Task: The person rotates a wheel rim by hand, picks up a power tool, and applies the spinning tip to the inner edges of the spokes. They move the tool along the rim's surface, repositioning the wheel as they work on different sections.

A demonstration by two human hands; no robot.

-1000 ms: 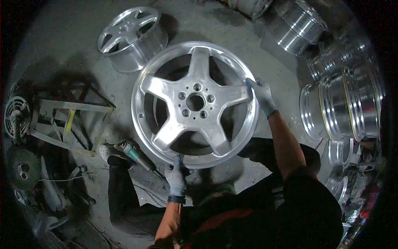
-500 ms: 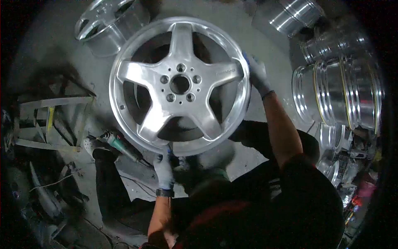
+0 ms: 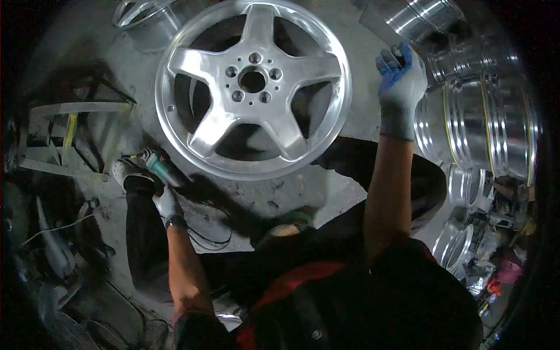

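A polished five-spoke alloy wheel (image 3: 274,119) lies face up on the floor in front of me. My right hand (image 3: 402,81), in a grey glove with blue coating, is raised to the right of its rim and apart from it. Its fingers are loosely bent, thumb apart, with nothing visible in them. Down to the left, my gloved left hand (image 3: 168,203) is right beside a green angle grinder (image 3: 163,167) lying near my shoe. Shadow hides the left fingertips, so I cannot tell whether they grip the grinder.
Several shiny wheel barrels (image 3: 472,125) are stacked along the right side. Another wheel (image 3: 154,26) stands at the upper left. A metal frame (image 3: 76,109) is on the left, and a dark cord (image 3: 213,242) curls below the grinder. My legs flank the work area.
Both hands have left the wheel: my left went down-left to the grinder, my right moved out to the right. The wheel sits higher in view and appears flatter on the floor.
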